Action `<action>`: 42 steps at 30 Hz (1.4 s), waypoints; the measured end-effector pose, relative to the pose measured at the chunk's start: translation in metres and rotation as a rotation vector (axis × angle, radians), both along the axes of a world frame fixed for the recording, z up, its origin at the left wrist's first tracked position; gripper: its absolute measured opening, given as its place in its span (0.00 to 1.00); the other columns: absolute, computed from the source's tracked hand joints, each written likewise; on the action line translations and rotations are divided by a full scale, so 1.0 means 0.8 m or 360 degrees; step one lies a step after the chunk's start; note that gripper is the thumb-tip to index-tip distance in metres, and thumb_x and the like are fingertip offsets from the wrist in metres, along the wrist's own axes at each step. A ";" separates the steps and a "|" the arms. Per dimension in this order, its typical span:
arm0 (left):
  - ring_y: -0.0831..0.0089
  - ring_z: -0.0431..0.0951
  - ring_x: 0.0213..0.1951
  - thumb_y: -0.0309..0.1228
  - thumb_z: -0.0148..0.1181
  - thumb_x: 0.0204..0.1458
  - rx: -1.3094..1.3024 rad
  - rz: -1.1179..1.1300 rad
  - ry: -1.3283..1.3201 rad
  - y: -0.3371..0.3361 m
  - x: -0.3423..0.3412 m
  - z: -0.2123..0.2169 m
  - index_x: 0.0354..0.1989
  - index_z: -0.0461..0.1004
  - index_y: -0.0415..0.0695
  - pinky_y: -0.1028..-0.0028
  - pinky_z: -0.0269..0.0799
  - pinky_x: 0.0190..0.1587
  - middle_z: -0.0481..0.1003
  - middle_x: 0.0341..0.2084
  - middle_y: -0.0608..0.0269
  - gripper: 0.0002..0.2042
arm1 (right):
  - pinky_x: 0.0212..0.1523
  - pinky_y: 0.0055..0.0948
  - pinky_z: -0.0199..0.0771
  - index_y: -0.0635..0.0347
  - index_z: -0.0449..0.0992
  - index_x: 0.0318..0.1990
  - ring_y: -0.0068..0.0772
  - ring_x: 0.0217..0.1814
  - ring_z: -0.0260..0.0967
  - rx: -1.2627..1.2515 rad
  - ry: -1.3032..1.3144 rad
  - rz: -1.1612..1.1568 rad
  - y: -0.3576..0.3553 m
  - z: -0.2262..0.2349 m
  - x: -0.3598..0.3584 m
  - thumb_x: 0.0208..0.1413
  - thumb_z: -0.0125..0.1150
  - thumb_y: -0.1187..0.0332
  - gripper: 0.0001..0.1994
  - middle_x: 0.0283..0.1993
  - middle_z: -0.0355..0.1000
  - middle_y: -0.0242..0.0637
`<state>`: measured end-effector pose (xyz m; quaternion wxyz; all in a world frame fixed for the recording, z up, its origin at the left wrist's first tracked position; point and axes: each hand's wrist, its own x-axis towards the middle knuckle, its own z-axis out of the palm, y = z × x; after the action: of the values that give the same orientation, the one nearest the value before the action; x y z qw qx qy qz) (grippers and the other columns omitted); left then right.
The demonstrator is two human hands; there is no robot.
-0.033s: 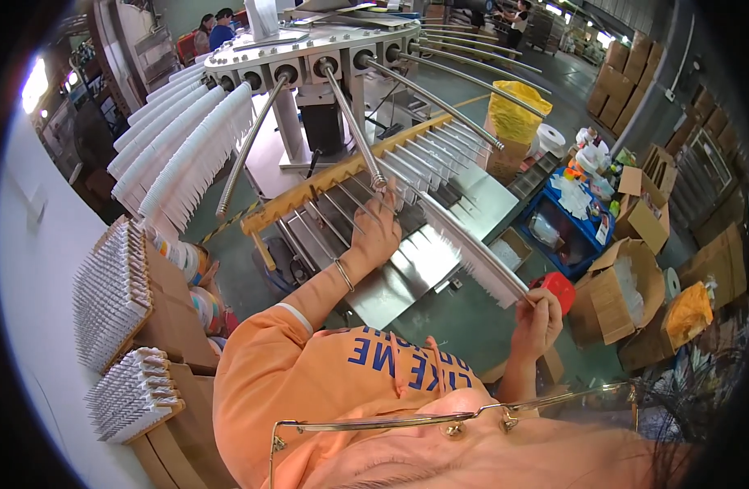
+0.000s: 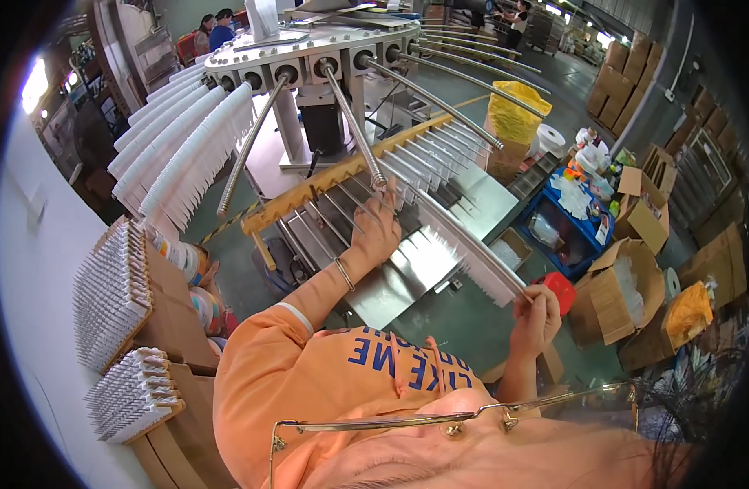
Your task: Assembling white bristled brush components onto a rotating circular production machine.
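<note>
fringed rod [image 2: 472,242]: spans the gap between left hand [image 2: 377,228] and right hand [image 2: 539,316]; far end at left fingertips, near end in right fingers
long axis: slants from left hand out rightward and back toward the body, down to right hand
white fringe [image 2: 482,273]: hangs along the rod between both hands, on the side toward the body and left forearm
coiled spoke [image 2: 354,122]: comes from beyond left hand, points back at its fingertips; tip right by them, touching or just clear, cannot tell
angle: spoke and rod not in one line in this view; meet at a slant near left fingertips
nearer hand: left for spoke tip; right well apart from spoke, sits at rod's opposite end
left hand state: looks closed, fingers curled in a pinch; seems to grip rod's far end, exact contact partly hidden by fingers
right hand state: closed, pinches rod's near end between thumb and fingers
wooden rack [image 2: 268,213]: runs crosswise beyond left hand, reaches out to its left
counter [image 2: 382,297]: shiny metal, below left hand
red object [image 2: 558,292]: just beyond right hand, kind unclear
blue bin [image 2: 570,265]: beyond right hand, farther off than the red object
fringed spokes [image 2: 199,155]: well left of left hand, white
</note>
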<state>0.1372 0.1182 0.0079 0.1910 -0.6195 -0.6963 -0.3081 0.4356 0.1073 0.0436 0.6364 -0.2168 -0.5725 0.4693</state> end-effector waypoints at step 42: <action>0.81 0.64 0.18 0.18 0.41 0.51 -0.0198 -0.2537 -0.1083 -0.234 -0.155 0.089 0.34 0.63 0.37 0.82 0.61 0.20 0.66 0.18 0.64 0.05 | 0.20 0.19 0.52 0.61 0.63 0.33 0.19 0.19 0.51 0.0184 0.0905 -0.1123 -0.336 -0.065 -0.145 0.52 0.41 0.72 0.04 0.20 0.55 0.30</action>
<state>0.0134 -0.0689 0.0792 -0.3346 -0.8061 -0.0895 -0.4799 0.3200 -0.1615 -0.0081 0.9003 -0.2252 -0.2914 0.2320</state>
